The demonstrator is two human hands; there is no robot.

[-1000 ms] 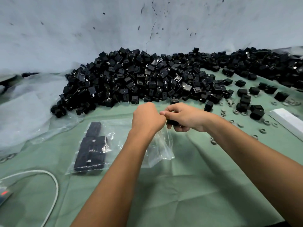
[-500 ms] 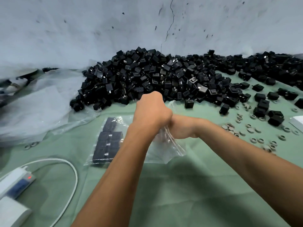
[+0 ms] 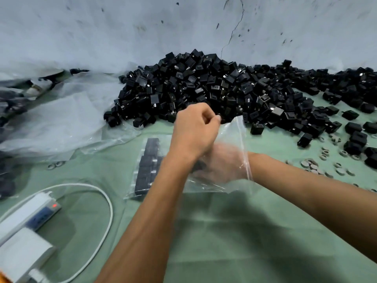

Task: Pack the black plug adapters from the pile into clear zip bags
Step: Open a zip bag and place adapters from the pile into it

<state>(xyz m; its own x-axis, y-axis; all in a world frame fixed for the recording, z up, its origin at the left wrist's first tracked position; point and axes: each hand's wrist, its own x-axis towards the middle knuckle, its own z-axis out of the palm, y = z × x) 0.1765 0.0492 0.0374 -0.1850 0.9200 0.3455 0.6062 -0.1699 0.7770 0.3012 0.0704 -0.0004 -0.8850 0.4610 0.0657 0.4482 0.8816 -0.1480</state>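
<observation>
Pinching the top edge of the bag [image 3: 234,139] with my left hand [image 3: 193,131], I hold its mouth up over the green cloth [image 3: 224,231]. My right hand [image 3: 222,164] is inside the bag, seen through the plastic; something dark is beside it, but I cannot tell if the fingers grip it. The pile [image 3: 204,88] lies just behind, against the wall. A filled bag [image 3: 145,168] lies flat left of my left arm.

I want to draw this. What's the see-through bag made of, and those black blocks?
The bag looks like thin, glossy clear plastic: the right hand shows through it, and it crinkles. The black plug adapters look like hard, mostly matt plastic, with sharp edges and small metal prongs.
</observation>
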